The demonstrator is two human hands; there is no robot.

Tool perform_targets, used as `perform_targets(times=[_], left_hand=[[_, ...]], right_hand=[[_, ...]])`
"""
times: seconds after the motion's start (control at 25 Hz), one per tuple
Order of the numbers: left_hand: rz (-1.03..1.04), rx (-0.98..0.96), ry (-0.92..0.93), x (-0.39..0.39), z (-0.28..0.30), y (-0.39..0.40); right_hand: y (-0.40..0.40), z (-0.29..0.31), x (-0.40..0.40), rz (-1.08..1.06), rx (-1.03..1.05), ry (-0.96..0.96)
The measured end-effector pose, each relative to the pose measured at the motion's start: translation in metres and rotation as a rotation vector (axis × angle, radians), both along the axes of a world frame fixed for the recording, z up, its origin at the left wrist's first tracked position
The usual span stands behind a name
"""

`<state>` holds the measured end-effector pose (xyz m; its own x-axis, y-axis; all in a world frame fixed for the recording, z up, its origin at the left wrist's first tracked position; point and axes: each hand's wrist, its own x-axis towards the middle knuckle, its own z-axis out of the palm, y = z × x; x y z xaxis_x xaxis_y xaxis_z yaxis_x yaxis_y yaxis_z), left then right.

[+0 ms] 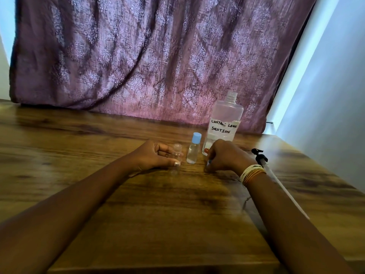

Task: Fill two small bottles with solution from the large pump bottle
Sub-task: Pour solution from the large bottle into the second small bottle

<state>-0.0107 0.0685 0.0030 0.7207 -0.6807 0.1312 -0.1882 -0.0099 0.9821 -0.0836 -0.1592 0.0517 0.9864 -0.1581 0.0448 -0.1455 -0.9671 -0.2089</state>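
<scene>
left hand [156, 155] grips open bottle [176, 157] | right hand [225, 155] pinches cap [209, 162] beside it | risk: bottle may tip

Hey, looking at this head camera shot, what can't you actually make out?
- Right hand: curled fingers hide whatever it holds; only a pale blue bit shows, maybe a cap.
- Uncapped small bottle: clear and blurred behind the left hand, so its fill level is unreadable.
- Large bottle: the right hand covers its base.
- Pump: its tube passes behind the right wrist.
</scene>
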Motion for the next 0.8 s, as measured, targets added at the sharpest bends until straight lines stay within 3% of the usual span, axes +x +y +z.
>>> perform_targets(times=[0.08,0.24,0.4,0.48,0.64,0.8], left_hand=[[-0.001,0.007,-0.003,0.0,0.0,0.0],[0.015,0.023,-0.028,0.0,-0.001,-0.001],[0.011,0.024,-0.024,-0.002,0.0,-0.001],[0.009,0.028,-0.02,-0.003,0.001,-0.002],[0.015,0.045,-0.021,-0.004,0.002,-0.002],[0.026,0.067,-0.033,-0.003,0.002,-0.004]], right_hand=[[-0.006,0.009,-0.004,-0.046,0.056,-0.051],[-0.031,0.034,-0.018,-0.167,0.36,-0.291],[-0.036,0.034,-0.011,-0.29,0.278,-0.742],[-0.034,0.036,0.003,-0.261,0.465,-0.89],[-0.034,0.037,0.026,-0.072,0.889,-0.713],[-0.035,0.023,0.032,-0.106,0.876,-0.79]])
